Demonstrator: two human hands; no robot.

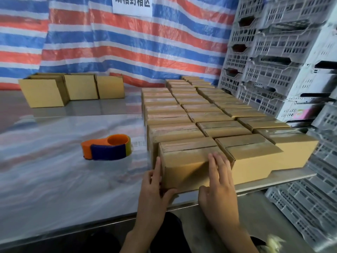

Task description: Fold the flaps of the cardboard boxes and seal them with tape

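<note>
Both hands flat, nothing clamped. Your left hand [152, 189] lies straight-fingered against the left end of the nearest box [186, 168], thumb at its lower front edge. Your right hand [218, 189] presses its fingers over the top front edge. Glossy tape already covers the top seam, so I read this as squaring a finished box into the front row by the table [54, 179] edge. Next: free a hand for the tape dispenser [107, 147], lying apart to the left, and fetch one of the open boxes [80, 86] from far left; insides not visible. Sealed boxes [182, 110] fill the grid behind, contents hidden. Crates [273, 70] stacked on the right, contents unclear.
</note>
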